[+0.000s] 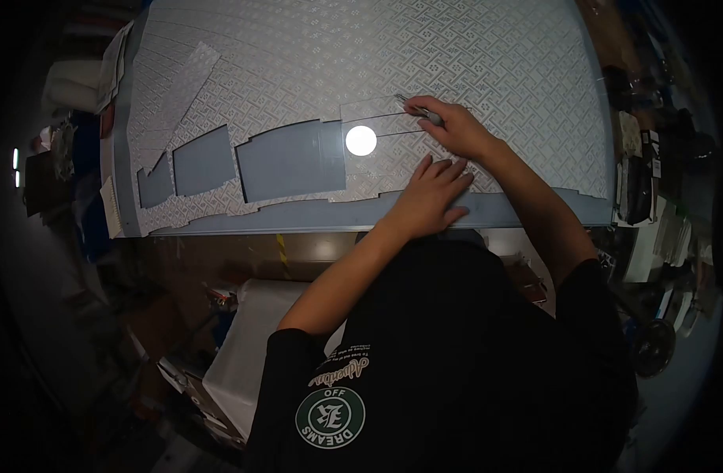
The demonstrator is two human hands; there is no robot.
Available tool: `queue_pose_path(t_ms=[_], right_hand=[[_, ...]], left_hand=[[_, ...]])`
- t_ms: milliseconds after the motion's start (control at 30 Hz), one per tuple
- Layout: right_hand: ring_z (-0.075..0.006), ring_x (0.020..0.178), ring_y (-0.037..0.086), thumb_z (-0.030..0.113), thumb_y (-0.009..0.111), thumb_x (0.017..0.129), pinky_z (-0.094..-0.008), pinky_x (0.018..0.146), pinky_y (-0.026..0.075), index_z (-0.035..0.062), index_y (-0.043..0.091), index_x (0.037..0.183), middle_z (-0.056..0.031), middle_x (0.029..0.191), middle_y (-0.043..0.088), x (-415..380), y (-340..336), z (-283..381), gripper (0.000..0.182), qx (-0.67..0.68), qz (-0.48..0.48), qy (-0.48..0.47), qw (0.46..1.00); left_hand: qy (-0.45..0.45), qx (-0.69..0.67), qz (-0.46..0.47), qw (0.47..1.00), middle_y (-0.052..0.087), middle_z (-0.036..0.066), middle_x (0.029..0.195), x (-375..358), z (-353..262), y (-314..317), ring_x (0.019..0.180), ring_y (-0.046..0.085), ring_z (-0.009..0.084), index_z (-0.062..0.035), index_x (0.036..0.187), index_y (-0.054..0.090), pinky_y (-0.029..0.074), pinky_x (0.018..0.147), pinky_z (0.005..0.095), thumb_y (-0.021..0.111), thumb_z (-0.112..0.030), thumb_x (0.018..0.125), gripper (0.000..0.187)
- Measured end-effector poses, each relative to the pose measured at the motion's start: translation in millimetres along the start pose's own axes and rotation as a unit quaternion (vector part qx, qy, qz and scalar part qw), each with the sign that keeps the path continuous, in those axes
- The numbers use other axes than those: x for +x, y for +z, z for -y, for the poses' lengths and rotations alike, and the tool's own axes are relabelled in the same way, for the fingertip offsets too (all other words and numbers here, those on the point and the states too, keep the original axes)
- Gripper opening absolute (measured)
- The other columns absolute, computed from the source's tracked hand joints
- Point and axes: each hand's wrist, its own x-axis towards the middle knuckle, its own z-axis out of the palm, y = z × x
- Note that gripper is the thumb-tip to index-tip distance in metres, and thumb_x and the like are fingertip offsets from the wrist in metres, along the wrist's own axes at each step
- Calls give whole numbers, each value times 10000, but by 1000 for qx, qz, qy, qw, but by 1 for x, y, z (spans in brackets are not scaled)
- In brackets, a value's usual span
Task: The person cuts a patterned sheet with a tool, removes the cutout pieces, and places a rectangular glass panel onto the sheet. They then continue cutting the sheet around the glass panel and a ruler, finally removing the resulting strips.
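A pale fabric with a silvery lattice and flower pattern (487, 71) is spread over the grey-blue table (290, 162). My right hand (452, 126) is closed around a small metal cutting tool (431, 117) that looks like scissors; fingers partly hide it. Its tip points left, over the fabric. Dark cut lines run through the cloth just left of this hand. My left hand (434, 195) lies flat on the cloth near its front edge, fingers spread, holding nothing. Several angular openings to the left show the tabletop. A bright white round spot (361, 141) lies left of both hands.
A loose fabric strip (189, 87) lies on the cloth at the far left. A spiral notepad (110, 206) sits at the table's left edge. Stacked items (637, 169) crowd the right side. Below the table is a white-covered surface (247, 339).
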Motion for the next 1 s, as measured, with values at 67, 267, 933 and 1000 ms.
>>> queue_pose_path(t_ms=[67,267,933,1000], right_hand=[[-250,1177,689,5,619,992,-340,1021,529,69,592,1361,-137,1263,704,-4,0,5,376,104,-83,-12,991],[-331,1132,672,107,745,917,-415,949,534,43,583,1373,-167,1299,678,-86,5,-21,488,-134,-244,3,960],[-354,1370,549,87,881,773,-406,1050,509,37,616,1290,-182,1429,603,-143,47,-33,583,-159,-293,-31,942],[-351,1359,558,89,883,770,-399,1039,517,41,608,1335,-185,1430,599,-145,47,-34,630,-173,-293,-46,939]], left_hand=[[-45,22,-51,997,462,238,1520,-10,16,-8,1390,434,428,-84,1385,589,289,1188,594,779,-277,847,603],[-221,178,-233,930,442,241,1551,-88,72,-40,1413,412,461,-73,1413,586,299,1151,652,779,-275,878,603],[-161,135,-247,946,567,167,1473,-114,82,-25,1398,470,441,-110,1243,730,318,1126,677,895,-323,752,561],[-160,136,-250,945,570,162,1470,-114,83,-24,1397,472,438,-112,1237,733,320,1127,677,901,-322,743,562]])
